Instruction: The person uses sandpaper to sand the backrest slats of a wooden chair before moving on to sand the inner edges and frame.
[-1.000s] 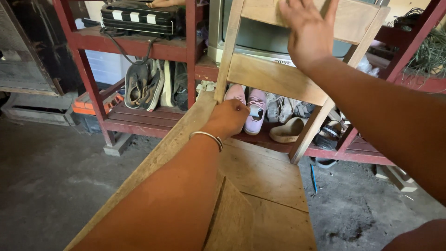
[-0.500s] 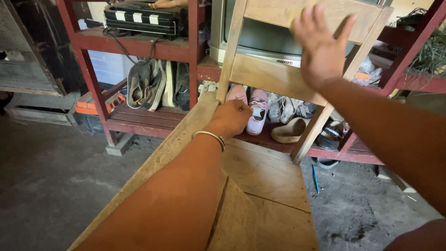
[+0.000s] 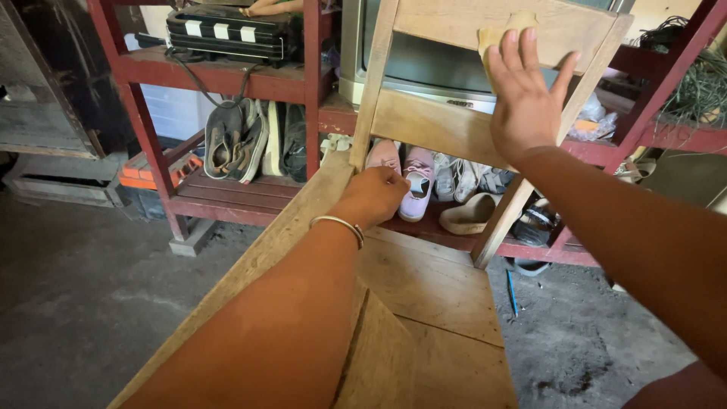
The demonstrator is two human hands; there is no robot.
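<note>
I see the wooden chair (image 3: 424, 303) directly below and ahead of me, its seat running away toward the backrest. My left hand (image 3: 376, 195) is closed in a fist at the seat's far left corner, where the upright post rises; what it grips, if anything beyond the frame itself, I cannot tell. Farther and higher, my right hand (image 3: 525, 97) lies flat with fingers spread, pressing a small yellowish pad (image 3: 501, 32) against the top rail (image 3: 485, 26) (the rail's long axis runs left to right). The right hand is therefore the nearer one to the pad. Beyond stands a red shelf unit (image 3: 227, 72) holding shoes (image 3: 415, 182), on a rough grey floor (image 3: 83, 288).
</note>
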